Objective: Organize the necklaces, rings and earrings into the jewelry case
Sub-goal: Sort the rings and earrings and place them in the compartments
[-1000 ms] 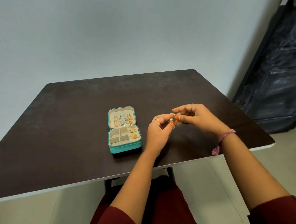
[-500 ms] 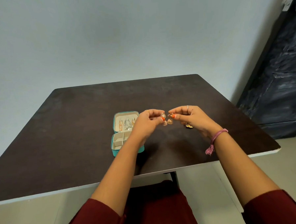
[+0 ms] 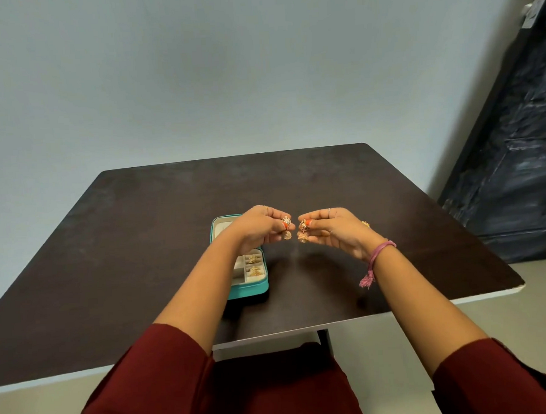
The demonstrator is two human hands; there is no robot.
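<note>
One earring in each hand.
We pinch the left earring (image 3: 287, 227) with our left hand (image 3: 260, 228) and the right earring (image 3: 302, 231) with our right hand (image 3: 336, 232), seemingly above the table (image 3: 141, 245), beside the open jewelry case (image 3: 249, 288).

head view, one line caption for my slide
Each hand, left and right, pinches one gold jhumka earring above the open teal jewelry case.

Two held earrings (image 3: 286, 228), one case (image 3: 253, 287)
</note>
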